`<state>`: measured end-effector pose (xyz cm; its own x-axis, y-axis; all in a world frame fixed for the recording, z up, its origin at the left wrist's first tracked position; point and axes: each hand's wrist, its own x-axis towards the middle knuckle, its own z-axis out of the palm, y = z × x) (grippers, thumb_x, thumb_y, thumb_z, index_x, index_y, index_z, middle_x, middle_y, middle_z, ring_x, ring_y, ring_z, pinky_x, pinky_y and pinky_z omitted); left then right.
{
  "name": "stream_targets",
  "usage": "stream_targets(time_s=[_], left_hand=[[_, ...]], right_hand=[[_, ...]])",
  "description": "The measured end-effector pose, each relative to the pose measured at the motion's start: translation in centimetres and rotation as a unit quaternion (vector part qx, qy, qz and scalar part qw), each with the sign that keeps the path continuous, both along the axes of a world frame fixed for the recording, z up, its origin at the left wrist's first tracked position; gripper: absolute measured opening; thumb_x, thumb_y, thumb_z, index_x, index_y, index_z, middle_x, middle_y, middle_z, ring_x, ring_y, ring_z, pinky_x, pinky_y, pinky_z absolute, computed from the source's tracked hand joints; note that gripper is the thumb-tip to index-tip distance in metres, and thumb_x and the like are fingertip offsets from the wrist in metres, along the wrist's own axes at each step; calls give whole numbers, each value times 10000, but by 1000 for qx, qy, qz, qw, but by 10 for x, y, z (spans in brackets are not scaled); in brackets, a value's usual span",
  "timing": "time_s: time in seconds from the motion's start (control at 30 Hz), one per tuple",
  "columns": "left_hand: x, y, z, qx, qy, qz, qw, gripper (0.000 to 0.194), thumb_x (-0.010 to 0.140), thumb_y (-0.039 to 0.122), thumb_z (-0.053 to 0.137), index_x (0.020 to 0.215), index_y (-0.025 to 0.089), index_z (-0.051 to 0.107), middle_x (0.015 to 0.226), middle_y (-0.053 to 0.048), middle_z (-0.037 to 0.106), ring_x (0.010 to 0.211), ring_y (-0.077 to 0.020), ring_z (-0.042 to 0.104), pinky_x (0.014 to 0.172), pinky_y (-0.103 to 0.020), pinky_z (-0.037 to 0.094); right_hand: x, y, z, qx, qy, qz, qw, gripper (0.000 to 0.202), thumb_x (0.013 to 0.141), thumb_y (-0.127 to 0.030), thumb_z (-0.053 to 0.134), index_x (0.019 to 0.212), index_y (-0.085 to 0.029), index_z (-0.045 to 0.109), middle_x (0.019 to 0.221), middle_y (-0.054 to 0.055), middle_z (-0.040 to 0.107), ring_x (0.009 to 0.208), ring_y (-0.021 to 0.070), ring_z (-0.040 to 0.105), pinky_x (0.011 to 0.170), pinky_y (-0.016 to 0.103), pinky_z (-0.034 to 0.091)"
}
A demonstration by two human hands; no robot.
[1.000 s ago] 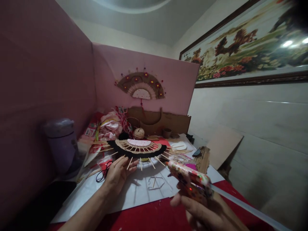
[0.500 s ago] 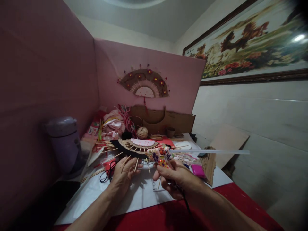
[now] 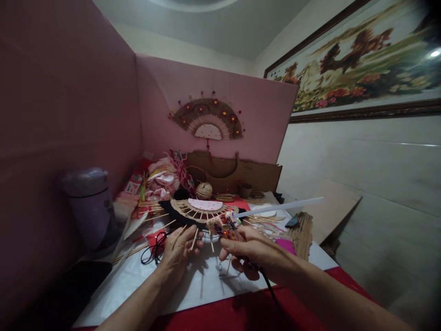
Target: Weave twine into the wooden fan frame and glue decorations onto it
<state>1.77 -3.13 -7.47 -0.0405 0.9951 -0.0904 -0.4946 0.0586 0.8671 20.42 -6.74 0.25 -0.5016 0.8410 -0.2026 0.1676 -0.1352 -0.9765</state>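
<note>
My left hand (image 3: 182, 250) is closed on the lower edge of a half-round craft fan (image 3: 168, 213), with wooden sticks poking out past its fingers. The fan has a black outer band, a brown inner arc and a pale pink dotted centre piece (image 3: 206, 205). In my right hand (image 3: 248, 250) is a hot glue gun (image 3: 223, 226) with a colourful patterned body, its front end close to the black band. A long translucent glue stick (image 3: 280, 208) juts from its back, and a black cord (image 3: 270, 287) hangs below. The nozzle tip is hard to make out.
A finished fan (image 3: 210, 117) hangs on the pink panel. Behind the work lie a twine ball (image 3: 204, 190), pink fabric (image 3: 163, 172) and cut cardboard (image 3: 251, 172). A lilac lidded container (image 3: 90, 211) stands left; black cord (image 3: 155, 248) lies near my left hand. Corrugated cardboard (image 3: 303, 236) is at right.
My right hand has tilted the glue gun, so the glue stick's far end is higher and further left. The gun's front has shifted slightly left along the fan. My left hand keeps its hold.
</note>
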Motion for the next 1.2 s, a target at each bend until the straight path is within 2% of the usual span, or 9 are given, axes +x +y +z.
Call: stream_targets(time_s=[0.27,0.47,0.77,0.97,1.2], left_hand=[[1,0,0,8,33,5,999,352,623,388,743,759,154,518,612,-11,623,457,-90,524,398,-185,388],[1,1,0,-5,31,-8,999,339,585,359,748,733,168,511,603,-2,617,445,-86,512,397,-183,384],[1,2,0,-6,38,-13,999,248,596,323,707,678,179,523,569,11,584,424,-89,488,378,-189,365],[2,3,-2,10,55,-17,998,260,625,364,707,666,175,533,554,9,578,422,-87,477,379,-190,363],[3,3,1,-8,55,-5,998,285,629,388,695,688,160,535,537,10,577,413,-85,476,386,-188,370]], right_hand=[[-4,12,2,-15,-49,6,999,410,812,-521,579,692,-130,589,446,-54,429,344,47,348,296,164,262],[-8,13,6,0,-40,6,999,444,770,-571,598,668,-142,541,479,-50,465,332,43,345,276,169,232],[-8,15,7,-2,-53,18,998,451,772,-591,582,689,-152,525,480,-57,458,338,44,343,269,163,257],[-7,17,5,-14,-59,13,998,444,798,-584,566,690,-154,531,504,-52,458,367,48,368,266,157,252],[-8,20,5,-5,-62,25,998,477,798,-593,561,677,-131,553,572,-28,496,386,41,371,264,155,261]])
